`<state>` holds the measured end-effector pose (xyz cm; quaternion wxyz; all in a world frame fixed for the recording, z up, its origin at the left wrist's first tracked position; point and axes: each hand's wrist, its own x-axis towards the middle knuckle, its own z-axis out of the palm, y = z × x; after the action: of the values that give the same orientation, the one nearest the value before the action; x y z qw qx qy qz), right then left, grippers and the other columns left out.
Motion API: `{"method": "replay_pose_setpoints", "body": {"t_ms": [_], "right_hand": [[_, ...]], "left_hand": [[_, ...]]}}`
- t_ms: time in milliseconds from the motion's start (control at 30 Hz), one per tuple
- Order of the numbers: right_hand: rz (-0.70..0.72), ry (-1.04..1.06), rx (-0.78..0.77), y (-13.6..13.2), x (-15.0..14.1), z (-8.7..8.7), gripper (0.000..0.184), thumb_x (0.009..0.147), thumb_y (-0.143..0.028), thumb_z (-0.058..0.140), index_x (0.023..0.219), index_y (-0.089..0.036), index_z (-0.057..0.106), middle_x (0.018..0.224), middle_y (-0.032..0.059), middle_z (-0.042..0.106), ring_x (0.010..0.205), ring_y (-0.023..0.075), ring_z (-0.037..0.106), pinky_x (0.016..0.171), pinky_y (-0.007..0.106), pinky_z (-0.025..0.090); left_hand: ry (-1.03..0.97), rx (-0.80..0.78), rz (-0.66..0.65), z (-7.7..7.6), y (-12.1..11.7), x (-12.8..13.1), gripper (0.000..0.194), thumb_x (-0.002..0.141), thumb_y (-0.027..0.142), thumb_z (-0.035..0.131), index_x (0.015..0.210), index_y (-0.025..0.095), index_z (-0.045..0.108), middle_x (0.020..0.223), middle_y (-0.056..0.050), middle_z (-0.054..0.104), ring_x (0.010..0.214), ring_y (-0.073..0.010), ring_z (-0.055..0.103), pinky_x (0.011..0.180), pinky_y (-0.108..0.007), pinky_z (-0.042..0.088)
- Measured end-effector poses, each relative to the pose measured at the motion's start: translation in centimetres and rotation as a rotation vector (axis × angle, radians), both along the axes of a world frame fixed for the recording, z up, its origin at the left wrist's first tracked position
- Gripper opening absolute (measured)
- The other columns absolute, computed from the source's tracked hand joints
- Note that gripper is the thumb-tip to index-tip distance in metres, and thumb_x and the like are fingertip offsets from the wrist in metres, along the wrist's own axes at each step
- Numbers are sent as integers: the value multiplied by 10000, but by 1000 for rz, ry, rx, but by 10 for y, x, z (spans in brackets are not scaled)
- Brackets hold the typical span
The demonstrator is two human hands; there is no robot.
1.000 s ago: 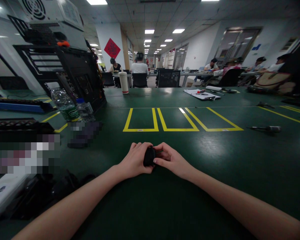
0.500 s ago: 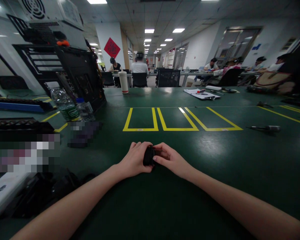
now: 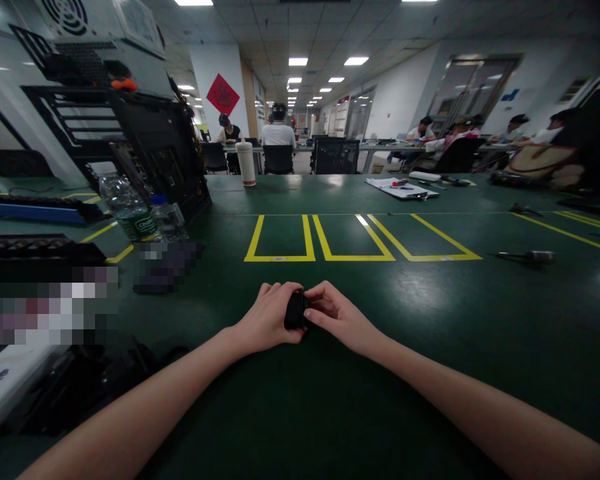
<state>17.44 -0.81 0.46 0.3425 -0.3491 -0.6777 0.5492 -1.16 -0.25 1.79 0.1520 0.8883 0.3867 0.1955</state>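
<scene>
A small black boxy object (image 3: 295, 310) sits between my hands, just above or on the dark green table (image 3: 310, 413); its exact kind does not show. My left hand (image 3: 269, 315) wraps around its left side, thumb at the near edge and fingers over the far edge. From the right, my right hand (image 3: 341, 312) pinches the object's right side between thumb and fingertips. Part of the object is hidden by both hands. Yellow tape outlines (image 3: 280, 259) mark the table just beyond them.
A screwdriver (image 3: 535, 257) lies at the right. Farther back are a clipboard (image 3: 403, 189) and a white cup (image 3: 247, 163). On the left stand an open computer case (image 3: 165, 150), a plastic bottle (image 3: 127, 203) and a smaller blue-capped bottle (image 3: 169, 220). Several people sit in the background.
The black object seems turned a little, and its right side looks closer to my right thumb. Both hands keep their grip; the view has shifted slightly.
</scene>
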Motion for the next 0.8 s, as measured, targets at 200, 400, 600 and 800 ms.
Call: {"method": "replay_pose_setpoints", "body": {"t_ms": [200, 400, 600, 800], "right_hand": [[35, 12, -18, 2, 1, -2, 246, 780, -231, 553, 997, -209, 441, 1026, 26, 510, 954, 165, 547, 853, 377, 461], [32, -1, 26, -1, 3, 0, 290, 747, -207, 594, 994, -223, 442, 1023, 15, 502, 961, 165, 542, 858, 380, 457], [-24, -15, 14, -1, 0, 2, 193, 792, -264, 537, 964, -226, 457, 1024, 15, 519, 985, 178, 534, 843, 379, 468], [2, -60, 33, -1, 0, 2, 212, 805, -259, 517, 1003, -220, 455, 1016, 24, 521, 950, 172, 541, 833, 377, 471]], "left_hand": [[-12, 61, 33, -11, 4, 1, 575, 623, 305, 655, 1112, 190, 376, 1013, -58, 531, 907, -244, 509, 781, -361, 340], [0, 38, 24, -11, 5, 1, 581, 626, 296, 650, 1122, 195, 366, 1037, -64, 528, 924, -249, 508, 790, -365, 337], [2, 23, -2, -2, 1, 0, 544, 670, 319, 627, 1133, 195, 371, 1045, -64, 527, 928, -245, 509, 794, -366, 348], [13, 17, 1, -2, 1, 0, 545, 674, 326, 627, 1132, 185, 367, 1040, -67, 523, 925, -239, 502, 797, -362, 352]]}}
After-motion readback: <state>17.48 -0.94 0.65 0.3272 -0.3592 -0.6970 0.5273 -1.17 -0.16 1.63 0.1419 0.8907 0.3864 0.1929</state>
